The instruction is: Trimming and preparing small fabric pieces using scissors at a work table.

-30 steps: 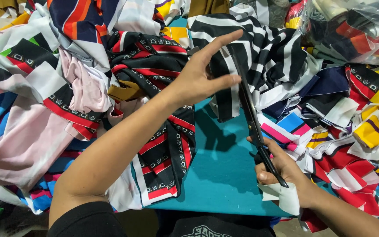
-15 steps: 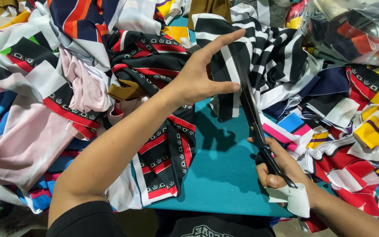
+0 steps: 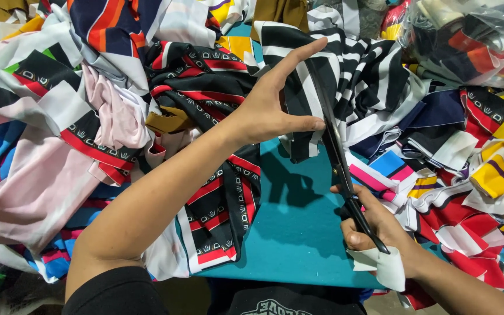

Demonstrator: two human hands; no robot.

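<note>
My left hand [image 3: 275, 105] pinches a black-and-white striped piece of fabric [image 3: 298, 87], holding it taut above the teal table [image 3: 298, 233]. My right hand [image 3: 380, 230] grips the handles of long black scissors [image 3: 336, 151], whose blades run up along the striped fabric's edge, right beside my left thumb. A white cloth wrap [image 3: 383, 265] covers the heel of my right hand.
Heaps of printed fabric scraps ring the table: pink and black-red pieces [image 3: 88, 134] on the left, yellow, red and blue pieces [image 3: 468, 175] on the right. A clear plastic bag of fabric [image 3: 473, 35] sits at the top right.
The scissors have pushed slightly further up the striped fabric, and my right hand has shifted a little. My left hand keeps its grip in much the same place.
</note>
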